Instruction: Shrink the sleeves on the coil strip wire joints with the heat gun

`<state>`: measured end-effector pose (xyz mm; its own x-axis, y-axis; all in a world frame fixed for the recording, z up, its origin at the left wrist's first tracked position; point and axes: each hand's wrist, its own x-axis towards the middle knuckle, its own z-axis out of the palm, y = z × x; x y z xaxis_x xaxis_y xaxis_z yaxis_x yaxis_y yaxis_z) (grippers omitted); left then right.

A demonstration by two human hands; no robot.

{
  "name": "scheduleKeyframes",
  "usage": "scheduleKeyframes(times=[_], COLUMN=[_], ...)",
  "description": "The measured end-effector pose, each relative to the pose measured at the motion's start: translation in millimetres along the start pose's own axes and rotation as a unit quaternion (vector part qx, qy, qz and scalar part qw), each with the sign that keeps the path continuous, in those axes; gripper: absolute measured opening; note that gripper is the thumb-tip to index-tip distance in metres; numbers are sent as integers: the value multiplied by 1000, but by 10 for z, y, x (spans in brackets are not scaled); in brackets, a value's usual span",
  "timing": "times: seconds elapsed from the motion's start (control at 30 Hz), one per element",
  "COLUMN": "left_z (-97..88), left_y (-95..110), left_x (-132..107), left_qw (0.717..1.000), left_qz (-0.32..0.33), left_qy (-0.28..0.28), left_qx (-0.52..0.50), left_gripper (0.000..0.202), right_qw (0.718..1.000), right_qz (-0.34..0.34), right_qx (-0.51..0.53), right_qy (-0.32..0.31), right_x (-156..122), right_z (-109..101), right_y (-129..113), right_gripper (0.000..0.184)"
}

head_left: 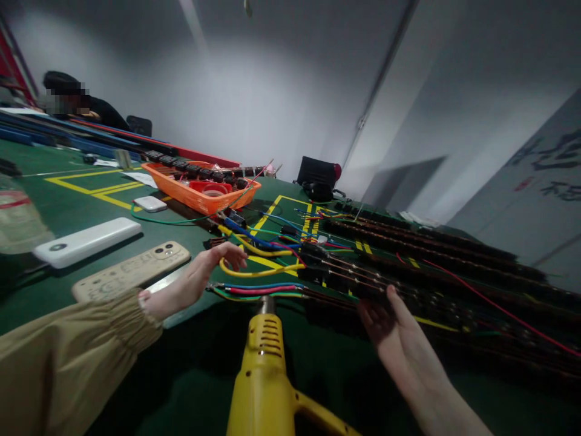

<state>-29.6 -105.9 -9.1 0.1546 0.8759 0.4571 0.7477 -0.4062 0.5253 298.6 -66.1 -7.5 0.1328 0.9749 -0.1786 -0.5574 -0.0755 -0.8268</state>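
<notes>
My left hand [211,269] has its fingers curled around the bend of a yellow wire [263,274]; the exact contact is partly hidden. That wire runs right into a long black strip [340,269] with copper-coloured rods along it. My right hand [390,327] grips this strip, thumb on top and fingers underneath. Between the hands, a yellow heat gun [265,369] points away from me, its nozzle close to a bundle of blue, red and green wires [258,290]. More blue and yellow wires [254,239] lie just beyond my left hand.
Several dark strips [426,254] lie side by side at the right. An orange basket [200,197] with parts stands farther back. On the left are a phone [131,272], a white device [88,242] and a small white case [150,204]. Another person [86,103] bends over the far left.
</notes>
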Motion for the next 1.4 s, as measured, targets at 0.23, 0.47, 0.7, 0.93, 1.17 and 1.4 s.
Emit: scheduleKeyframes(times=[0.23, 0.47, 0.7, 0.93, 1.17, 1.4], left_z=[393, 771, 963, 1058, 1092, 960], left_y=[-94, 44, 136, -225, -362, -348], left_x=[310, 593, 903, 1188, 1553, 1680], left_qw=[941, 970, 946, 979, 983, 963], left_qz=[-109, 32, 52, 8, -13, 76], left_qy=[-12, -228, -318, -182, -182, -242], left_qx=[-319, -76, 29, 92, -6, 94], left_gripper=[67, 41, 44, 47, 48, 34], right_qw=[998, 996, 997, 994, 993, 993], right_qz=[4, -32, -53, -48, -45, -28], right_qx=[3, -3, -35, -65, -70, -64], right_qy=[66, 85, 49, 68, 81, 94], right_x=[218, 22, -52, -149, -195, -207], right_z=[399, 757, 777, 801, 740, 692], right_y=[-327, -849, -1239, -1137, -978, -899], right_gripper=[15, 26, 31, 33, 32, 32])
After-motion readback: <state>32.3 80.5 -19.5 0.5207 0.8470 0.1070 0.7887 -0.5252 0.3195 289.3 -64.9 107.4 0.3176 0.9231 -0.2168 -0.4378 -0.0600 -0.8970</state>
